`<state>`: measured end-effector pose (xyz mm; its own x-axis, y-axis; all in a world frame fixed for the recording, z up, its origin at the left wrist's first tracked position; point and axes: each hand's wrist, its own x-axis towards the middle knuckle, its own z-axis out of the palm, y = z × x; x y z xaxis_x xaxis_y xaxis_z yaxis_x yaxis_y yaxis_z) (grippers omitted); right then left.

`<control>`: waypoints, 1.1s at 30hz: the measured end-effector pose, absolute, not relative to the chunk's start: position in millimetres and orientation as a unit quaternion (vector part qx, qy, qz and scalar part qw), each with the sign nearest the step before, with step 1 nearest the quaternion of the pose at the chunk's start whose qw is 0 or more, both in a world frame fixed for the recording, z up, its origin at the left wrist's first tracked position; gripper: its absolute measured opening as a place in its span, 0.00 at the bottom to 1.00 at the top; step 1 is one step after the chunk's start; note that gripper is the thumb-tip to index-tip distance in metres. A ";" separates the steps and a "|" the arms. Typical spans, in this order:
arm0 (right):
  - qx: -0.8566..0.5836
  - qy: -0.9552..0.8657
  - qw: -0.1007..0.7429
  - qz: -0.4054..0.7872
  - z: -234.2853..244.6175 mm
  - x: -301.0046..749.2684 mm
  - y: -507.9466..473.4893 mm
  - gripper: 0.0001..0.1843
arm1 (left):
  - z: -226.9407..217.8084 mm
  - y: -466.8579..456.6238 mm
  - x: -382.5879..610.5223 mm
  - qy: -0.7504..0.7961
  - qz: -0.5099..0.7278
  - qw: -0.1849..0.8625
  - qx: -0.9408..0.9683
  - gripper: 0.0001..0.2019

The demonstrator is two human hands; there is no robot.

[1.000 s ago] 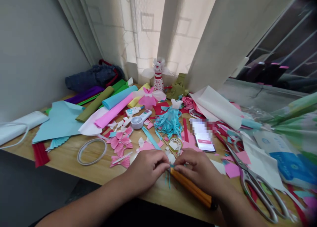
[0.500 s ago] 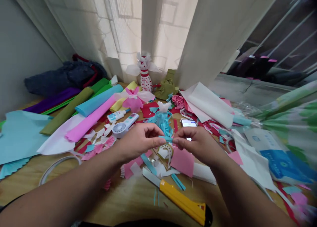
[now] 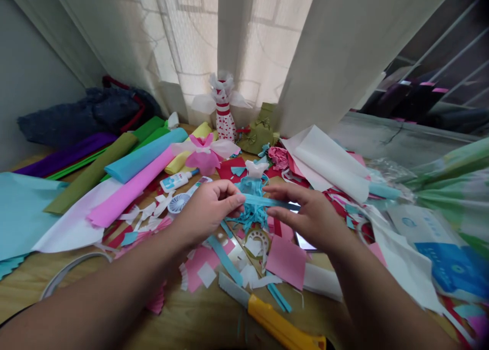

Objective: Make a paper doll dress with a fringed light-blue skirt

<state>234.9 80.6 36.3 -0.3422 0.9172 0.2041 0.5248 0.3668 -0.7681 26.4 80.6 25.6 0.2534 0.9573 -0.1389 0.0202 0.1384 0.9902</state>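
My left hand (image 3: pixel 216 207) pinches one end of a light-blue crepe paper strip (image 3: pixel 262 201) between thumb and forefinger. The strip stretches across to my right hand (image 3: pixel 305 210), whose thumb and fingers are parted around it without pressing on it. Directly behind the strip stands a small paper dress with a white top (image 3: pixel 256 169) and a fringed blue skirt (image 3: pixel 248 218). Under my right hand a phone (image 3: pixel 305 243) is partly hidden. Below lie a blue paper strip (image 3: pixel 228 263), a pink paper square (image 3: pixel 286 261) and a yellow utility knife (image 3: pixel 280 324) with its blade out.
Rolls of crepe paper, among them a pink roll (image 3: pixel 132 187), lie at the left near a glue bottle (image 3: pixel 175 181) and a small fan (image 3: pixel 179 202). Finished paper dresses, one red-and-white (image 3: pixel 225 120), stand behind. A tissue pack (image 3: pixel 439 253) lies right, amid many scraps.
My hands have moved apart, and a longer stretch of the blue strip shows between them. The right hand's fingers have opened from their pinch. The view has shifted slightly.
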 end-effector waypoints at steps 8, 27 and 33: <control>-0.445 -0.756 0.400 0.266 35.3 217.4 61.6 0.06 | 29.1 61.9 32.1 0.458 0.426 0.596 0.503 0.10; -0.419 -0.457 0.387 0.683 23.1 253.7 2.8 0.15 | 31.5 40.6 16.8 0.427 0.470 0.656 0.409 0.08; -0.416 -0.424 0.419 0.687 26.4 252.2 -15.4 0.15 | 29.1 26.7 12.3 0.440 0.474 0.655 0.390 0.09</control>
